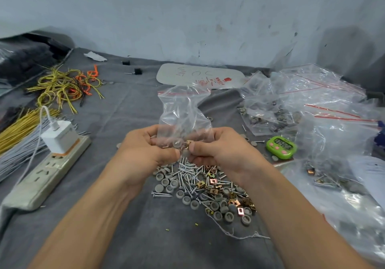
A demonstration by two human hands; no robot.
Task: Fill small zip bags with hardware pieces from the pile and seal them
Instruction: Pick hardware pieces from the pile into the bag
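A small clear zip bag point(183, 112) with a red seal line stands upright above the middle of the table. My left hand point(145, 147) grips its lower left part. My right hand point(216, 149) grips its lower right part, thumb and fingers pinching the plastic. Through the plastic between my thumbs show a brass clip and a grey cap. Directly below my hands lies the pile of hardware point(206, 187): silver screws, round grey caps and brass clips, spread on the grey cloth point(129, 237).
A white power strip point(48, 170) with a charger plugged in lies at left. Yellow and grey wire bundles point(62, 85) sit at far left. Filled and loose zip bags point(312, 106) pile up at right, beside a green timer point(281, 144). A flat pack of bags point(200, 76) lies behind.
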